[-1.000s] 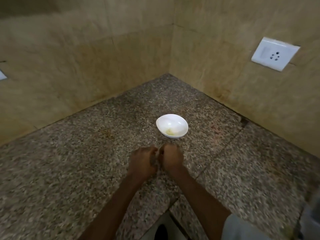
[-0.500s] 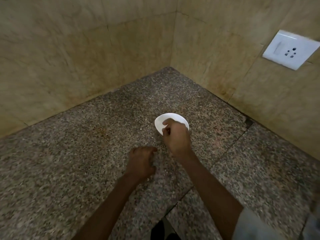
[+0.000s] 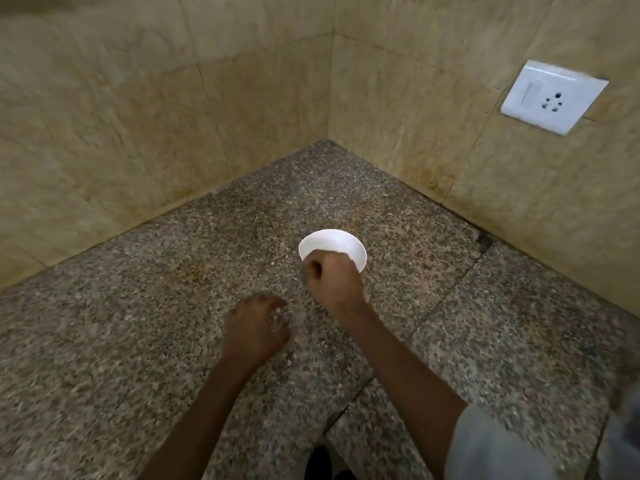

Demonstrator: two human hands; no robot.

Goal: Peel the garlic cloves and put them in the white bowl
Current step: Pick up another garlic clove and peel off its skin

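Bowl point(image 3: 331, 244) of smooth, glossy white, small and round with a thin rim, sits on the counter point(image 3: 138, 323) a little out from the corner where the two walls point(image 3: 104, 133) meet. Right hand point(image 3: 334, 280) hangs over its near rim, fingers curled toward the palm. Whether they pinch anything I cannot tell, and the hand hides most of the bowl's inside. Left hand point(image 3: 254, 329) is nearer the body and apart from the bowl, fingers bent above the stone. A pale blur at its fingertips point(image 3: 277, 318) is too smeared to name. The counter is speckled grey-brown granite with a dark seam between slabs. The walls are large mottled beige tiles — a square white socket plate point(image 3: 552, 97) is set in the right one. A pale grey sleeve point(image 3: 491, 448) covers the right upper arm
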